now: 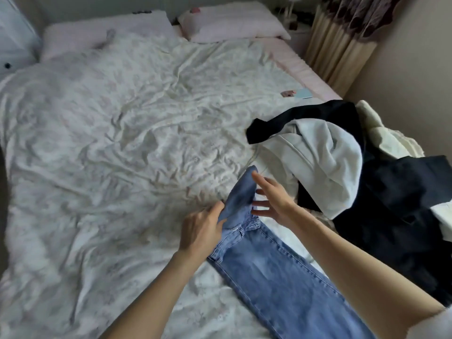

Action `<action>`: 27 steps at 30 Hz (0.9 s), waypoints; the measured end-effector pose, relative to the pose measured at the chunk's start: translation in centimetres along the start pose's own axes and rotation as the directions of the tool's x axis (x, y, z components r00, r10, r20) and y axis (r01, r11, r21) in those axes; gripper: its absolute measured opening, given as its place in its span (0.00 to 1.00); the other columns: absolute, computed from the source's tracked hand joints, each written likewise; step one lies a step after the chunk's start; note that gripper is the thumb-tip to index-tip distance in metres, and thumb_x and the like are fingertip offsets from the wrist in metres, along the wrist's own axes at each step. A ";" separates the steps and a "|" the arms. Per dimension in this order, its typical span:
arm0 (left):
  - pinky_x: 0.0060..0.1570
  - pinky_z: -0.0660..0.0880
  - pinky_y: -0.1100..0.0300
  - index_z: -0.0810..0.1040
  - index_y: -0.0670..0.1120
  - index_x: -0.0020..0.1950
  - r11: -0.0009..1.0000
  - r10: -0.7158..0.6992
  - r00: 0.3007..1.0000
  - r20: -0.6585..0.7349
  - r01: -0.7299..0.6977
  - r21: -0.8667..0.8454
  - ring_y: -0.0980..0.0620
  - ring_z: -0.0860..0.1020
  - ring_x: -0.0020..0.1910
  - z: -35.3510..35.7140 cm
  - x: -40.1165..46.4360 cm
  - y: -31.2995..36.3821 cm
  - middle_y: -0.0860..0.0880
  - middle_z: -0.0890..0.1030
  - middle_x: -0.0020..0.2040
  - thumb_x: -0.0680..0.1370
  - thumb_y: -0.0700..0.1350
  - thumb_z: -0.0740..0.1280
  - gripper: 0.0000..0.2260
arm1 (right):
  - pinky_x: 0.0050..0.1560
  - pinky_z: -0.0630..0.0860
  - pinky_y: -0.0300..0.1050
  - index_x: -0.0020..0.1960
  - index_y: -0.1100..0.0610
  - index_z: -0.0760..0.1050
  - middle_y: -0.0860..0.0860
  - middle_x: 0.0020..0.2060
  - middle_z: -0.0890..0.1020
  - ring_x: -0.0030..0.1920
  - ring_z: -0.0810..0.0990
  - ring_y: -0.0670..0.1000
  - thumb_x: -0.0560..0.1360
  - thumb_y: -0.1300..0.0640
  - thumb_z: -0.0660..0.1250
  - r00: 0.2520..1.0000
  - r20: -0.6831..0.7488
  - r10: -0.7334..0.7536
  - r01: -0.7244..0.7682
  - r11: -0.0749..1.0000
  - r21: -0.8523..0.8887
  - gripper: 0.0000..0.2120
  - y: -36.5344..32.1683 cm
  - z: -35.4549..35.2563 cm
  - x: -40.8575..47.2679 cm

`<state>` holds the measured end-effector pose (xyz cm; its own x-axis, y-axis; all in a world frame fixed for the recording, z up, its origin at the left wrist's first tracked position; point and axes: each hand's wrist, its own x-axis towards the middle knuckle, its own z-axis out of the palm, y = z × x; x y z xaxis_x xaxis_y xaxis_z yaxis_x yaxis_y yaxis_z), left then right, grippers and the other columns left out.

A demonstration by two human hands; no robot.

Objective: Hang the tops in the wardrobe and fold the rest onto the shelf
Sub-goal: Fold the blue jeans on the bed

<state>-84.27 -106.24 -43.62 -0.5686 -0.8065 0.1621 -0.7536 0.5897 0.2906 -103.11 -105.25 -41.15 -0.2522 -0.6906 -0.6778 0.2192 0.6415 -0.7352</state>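
Observation:
A pair of light blue jeans [276, 277] lies on the bed, legs running toward the lower right. My left hand [200, 231] pinches the waist end of the jeans and lifts a fold of denim. My right hand [269, 196] hovers just right of that raised fold, fingers spread, holding nothing. To the right sits a heap of clothes: a light grey hoodie [327, 167], a black garment [313, 118], a dark navy garment [403, 216] and a cream piece [386, 135].
The bed's rumpled white floral duvet [122, 143] fills the view. Two pale pillows [232, 23] lie at the head. A small teal card and a pink item [297, 94] rest near the right edge. Curtains [342, 40] hang at the right; a white cabinet [14, 40] stands left.

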 end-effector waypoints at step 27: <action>0.66 0.28 0.38 0.30 0.58 0.72 0.995 -0.069 0.830 0.554 0.018 0.097 0.39 0.33 0.74 13.7 -12.6 4.8 0.44 0.32 0.75 0.73 0.71 0.52 0.40 | 0.33 0.70 0.43 0.50 0.55 0.72 0.51 0.39 0.77 0.36 0.74 0.51 0.68 0.66 0.60 0.796 -0.594 -0.120 -0.089 0.946 -0.311 0.12 20.6 -11.7 -6.0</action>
<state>-85.31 -92.67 -57.19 -0.6026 -0.6860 -0.4079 -0.7920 0.5768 0.2000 -108.10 -84.02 -52.10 -0.7867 -0.4284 -0.4446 -0.0636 0.7725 -0.6318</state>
